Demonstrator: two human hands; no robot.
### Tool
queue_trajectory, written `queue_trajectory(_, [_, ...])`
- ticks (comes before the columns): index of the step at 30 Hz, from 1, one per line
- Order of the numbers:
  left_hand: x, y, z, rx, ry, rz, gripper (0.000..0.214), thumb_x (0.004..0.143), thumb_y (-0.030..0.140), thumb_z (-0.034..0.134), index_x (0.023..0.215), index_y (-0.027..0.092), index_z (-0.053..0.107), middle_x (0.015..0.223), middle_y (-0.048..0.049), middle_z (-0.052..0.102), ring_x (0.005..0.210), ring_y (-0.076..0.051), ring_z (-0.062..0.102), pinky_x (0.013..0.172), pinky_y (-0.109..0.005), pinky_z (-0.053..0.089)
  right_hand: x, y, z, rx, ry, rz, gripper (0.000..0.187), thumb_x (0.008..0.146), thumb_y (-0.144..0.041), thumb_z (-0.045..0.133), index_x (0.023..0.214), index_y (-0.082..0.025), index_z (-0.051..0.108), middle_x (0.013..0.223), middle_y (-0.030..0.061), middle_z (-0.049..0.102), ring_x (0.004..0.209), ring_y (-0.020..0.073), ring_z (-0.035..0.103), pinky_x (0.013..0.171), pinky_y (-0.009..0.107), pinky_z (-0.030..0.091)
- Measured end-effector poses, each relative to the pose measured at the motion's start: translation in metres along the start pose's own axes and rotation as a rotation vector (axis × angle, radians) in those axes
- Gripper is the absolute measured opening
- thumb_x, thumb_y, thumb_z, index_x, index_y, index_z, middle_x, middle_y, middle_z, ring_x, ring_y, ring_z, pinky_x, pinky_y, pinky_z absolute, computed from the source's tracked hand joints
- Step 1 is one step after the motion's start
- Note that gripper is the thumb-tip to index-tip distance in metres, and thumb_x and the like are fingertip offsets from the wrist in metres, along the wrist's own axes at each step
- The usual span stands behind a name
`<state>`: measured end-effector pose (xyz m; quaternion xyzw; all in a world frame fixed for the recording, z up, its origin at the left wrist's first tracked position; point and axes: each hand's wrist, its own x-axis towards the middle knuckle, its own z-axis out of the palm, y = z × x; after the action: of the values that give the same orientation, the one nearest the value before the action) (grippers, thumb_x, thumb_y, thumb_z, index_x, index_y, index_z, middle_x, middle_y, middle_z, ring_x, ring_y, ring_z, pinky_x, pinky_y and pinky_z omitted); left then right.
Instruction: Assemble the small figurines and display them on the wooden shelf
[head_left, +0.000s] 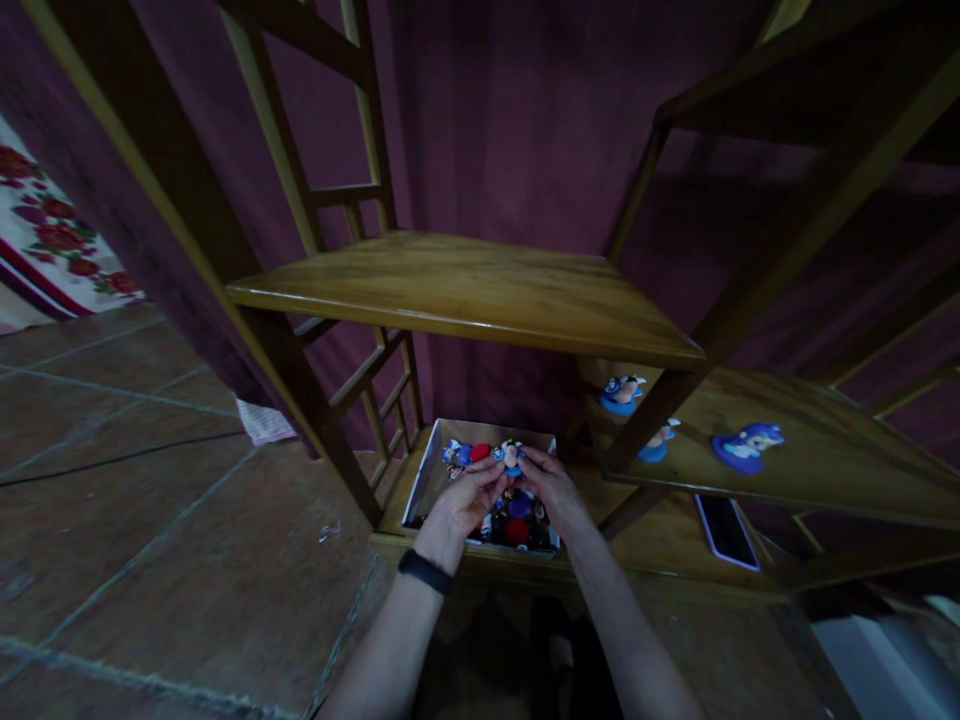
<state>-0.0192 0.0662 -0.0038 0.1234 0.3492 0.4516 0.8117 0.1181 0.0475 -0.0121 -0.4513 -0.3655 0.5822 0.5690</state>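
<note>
Between the fingertips of both hands is a small blue-and-white figurine (511, 455), held over an open cardboard box (421, 490). My left hand (466, 498) grips its left side; a dark band circles that wrist. On the figurine's right side, my right hand (551, 485) has its fingers closed. Several more small figurines in blue, red and black lie in the box, among them a red one (517, 531) near the front and another red piece (479, 453) toward the back. My hands cover part of the box's contents.
A wooden shelf board (465, 285) spans above the box. On the right-hand shelf stand a purple-blue figurine (746, 447) and two blue-based ones, one partly behind a post (667, 410). A phone (727, 531) lies on the lower board. A cable (120, 460) crosses the floor.
</note>
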Motion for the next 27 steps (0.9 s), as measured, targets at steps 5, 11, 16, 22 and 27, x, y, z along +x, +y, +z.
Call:
queue_trajectory(5, [0.003,-0.003,-0.002,-0.065,-0.005,0.004,0.014,0.073,-0.001,0.060,0.078,0.011,0.064,0.074,-0.0045,0.066,0.061,-0.009,0.062,0.058,-0.017,0.053,-0.001,0.009,0.002,0.023,0.113,-0.007,0.043,0.063,-0.042,0.069,0.101,-0.021,0.065,0.108,0.0062,0.065,0.095,0.0214,0.062,0.081,0.037,0.050])
queue_trajectory(11, [0.006,-0.007,-0.003,-0.102,0.001,-0.023,0.012,0.075,0.001,0.058,0.079,0.012,0.062,0.073,-0.0046,0.065,0.061,-0.010,0.062,0.057,-0.019,0.053,0.002,0.016,0.000,0.035,0.180,0.033,0.042,0.060,-0.041,0.071,0.098,-0.023,0.066,0.106,0.0052,0.067,0.095,0.0226,0.061,0.077,0.034,0.050])
queue_trajectory(16, [0.008,-0.008,-0.001,-0.118,0.029,-0.004,0.013,0.074,0.000,0.059,0.080,0.012,0.062,0.072,-0.0044,0.065,0.060,-0.009,0.061,0.057,-0.018,0.052,0.000,0.015,0.008,0.108,0.190,0.007,0.037,0.061,-0.037,0.070,0.094,-0.023,0.067,0.104,0.0043,0.068,0.093,0.0208,0.062,0.078,0.032,0.049])
queue_trajectory(22, [0.009,-0.008,0.002,-0.123,0.035,0.015,0.009,0.074,0.004,0.062,0.079,0.012,0.063,0.071,-0.0046,0.065,0.059,-0.010,0.061,0.055,-0.019,0.052,0.002,0.015,0.011,0.100,0.230,0.028,0.036,0.061,-0.036,0.071,0.095,-0.024,0.067,0.104,0.0040,0.068,0.096,0.0211,0.061,0.080,0.032,0.048])
queue_trajectory(27, [0.010,-0.009,0.002,-0.109,0.016,0.033,0.007,0.074,0.007,0.063,0.080,0.012,0.064,0.074,-0.0047,0.066,0.061,-0.010,0.062,0.056,-0.019,0.052,0.007,0.016,0.006,0.132,0.194,0.022,0.036,0.061,-0.037,0.072,0.094,-0.022,0.067,0.105,0.0057,0.067,0.096,0.0217,0.062,0.079,0.033,0.049])
